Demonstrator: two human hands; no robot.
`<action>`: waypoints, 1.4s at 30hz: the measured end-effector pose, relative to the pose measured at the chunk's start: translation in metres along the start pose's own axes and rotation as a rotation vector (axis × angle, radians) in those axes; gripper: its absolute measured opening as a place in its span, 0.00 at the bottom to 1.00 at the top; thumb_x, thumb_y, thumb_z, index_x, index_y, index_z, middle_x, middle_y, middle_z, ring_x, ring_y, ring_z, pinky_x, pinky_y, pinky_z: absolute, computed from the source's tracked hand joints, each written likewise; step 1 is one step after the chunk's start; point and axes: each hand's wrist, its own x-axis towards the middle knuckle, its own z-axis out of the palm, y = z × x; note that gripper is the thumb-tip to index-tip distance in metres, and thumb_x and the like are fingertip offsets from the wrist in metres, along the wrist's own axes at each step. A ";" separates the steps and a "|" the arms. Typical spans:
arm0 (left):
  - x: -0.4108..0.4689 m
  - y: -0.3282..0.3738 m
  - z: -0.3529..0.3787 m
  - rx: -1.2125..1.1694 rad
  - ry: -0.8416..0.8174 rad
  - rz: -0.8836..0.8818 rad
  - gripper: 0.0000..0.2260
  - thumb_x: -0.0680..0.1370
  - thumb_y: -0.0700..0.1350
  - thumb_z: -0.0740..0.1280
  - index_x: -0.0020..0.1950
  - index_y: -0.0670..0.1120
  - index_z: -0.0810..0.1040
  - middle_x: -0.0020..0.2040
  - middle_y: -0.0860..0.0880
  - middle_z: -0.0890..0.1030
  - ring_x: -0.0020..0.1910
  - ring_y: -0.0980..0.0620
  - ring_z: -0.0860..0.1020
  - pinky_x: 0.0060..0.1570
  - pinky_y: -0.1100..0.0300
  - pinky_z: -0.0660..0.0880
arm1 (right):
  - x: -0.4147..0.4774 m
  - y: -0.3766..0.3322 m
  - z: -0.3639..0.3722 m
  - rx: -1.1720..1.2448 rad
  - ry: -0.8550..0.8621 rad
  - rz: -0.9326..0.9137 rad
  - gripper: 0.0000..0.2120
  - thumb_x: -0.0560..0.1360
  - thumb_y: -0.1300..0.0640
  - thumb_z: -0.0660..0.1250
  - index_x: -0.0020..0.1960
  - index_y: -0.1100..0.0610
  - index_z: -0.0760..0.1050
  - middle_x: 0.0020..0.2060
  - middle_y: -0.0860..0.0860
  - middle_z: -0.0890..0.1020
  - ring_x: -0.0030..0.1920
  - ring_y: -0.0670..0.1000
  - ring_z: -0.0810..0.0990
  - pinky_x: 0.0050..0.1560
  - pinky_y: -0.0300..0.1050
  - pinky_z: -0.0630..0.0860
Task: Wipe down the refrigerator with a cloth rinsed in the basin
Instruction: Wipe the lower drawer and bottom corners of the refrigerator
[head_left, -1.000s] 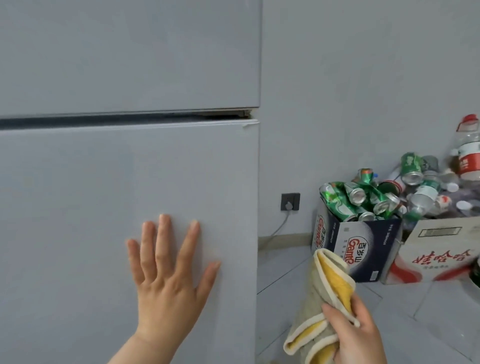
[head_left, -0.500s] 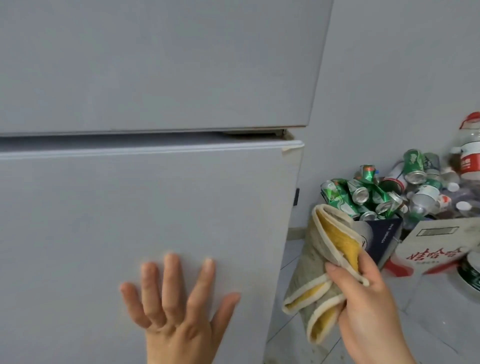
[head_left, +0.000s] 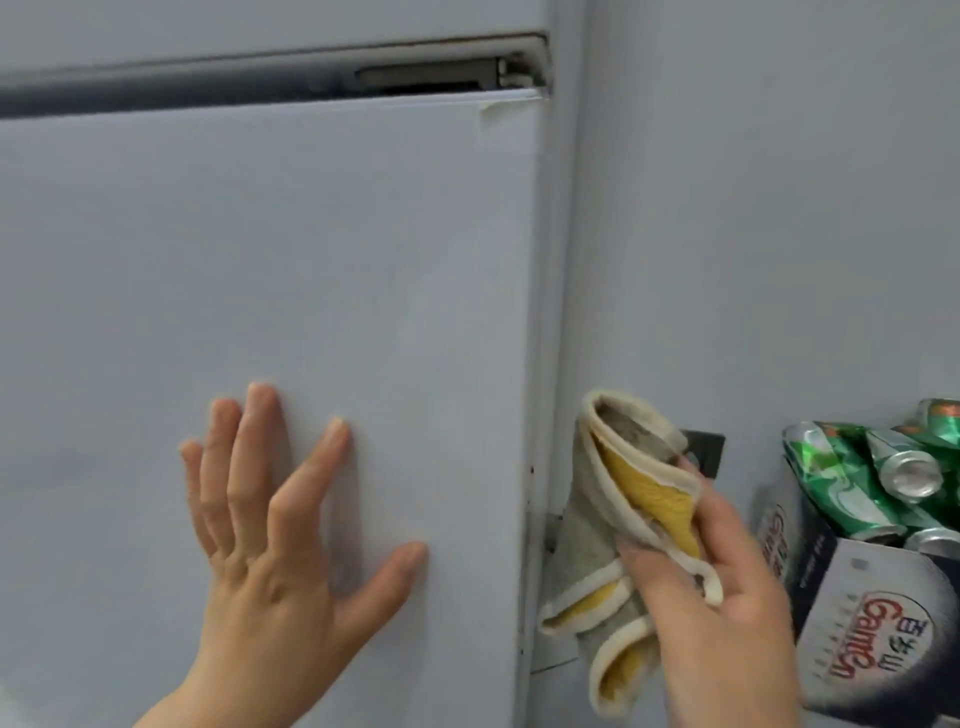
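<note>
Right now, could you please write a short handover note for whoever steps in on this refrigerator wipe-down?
Left hand: open, flat against the pale grey lower refrigerator door.
Right hand: shut on the bunched grey-and-yellow cloth with cream edging, held beside the door's right edge, apart from it.
Basin: not in view.
Done: cannot tell which surfaces are wiped.
Left: probably the door's right edge and the dark gap between the doors.
Mind the dark cardboard box of green cans on the right.
</note>
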 end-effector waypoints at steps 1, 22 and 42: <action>0.000 0.000 -0.001 0.016 -0.012 0.010 0.27 0.74 0.66 0.53 0.71 0.60 0.53 0.75 0.59 0.43 0.75 0.55 0.43 0.73 0.51 0.43 | 0.002 0.004 0.003 -0.007 -0.015 -0.024 0.33 0.65 0.73 0.71 0.37 0.30 0.78 0.37 0.35 0.83 0.39 0.32 0.80 0.37 0.22 0.72; 0.008 0.033 -0.039 0.009 -0.175 -0.228 0.24 0.73 0.70 0.49 0.68 0.70 0.49 0.72 0.70 0.44 0.72 0.68 0.46 0.65 0.52 0.58 | 0.032 -0.080 0.093 -0.027 -0.389 -0.858 0.19 0.71 0.52 0.61 0.62 0.46 0.69 0.71 0.46 0.56 0.73 0.56 0.56 0.67 0.60 0.64; -0.002 0.026 -0.048 -0.033 -0.326 -0.223 0.23 0.72 0.70 0.39 0.68 0.73 0.41 0.71 0.70 0.40 0.71 0.68 0.40 0.67 0.53 0.45 | 0.019 -0.023 0.081 -0.436 -0.081 -1.002 0.22 0.74 0.55 0.57 0.67 0.43 0.61 0.72 0.55 0.58 0.71 0.55 0.62 0.64 0.57 0.71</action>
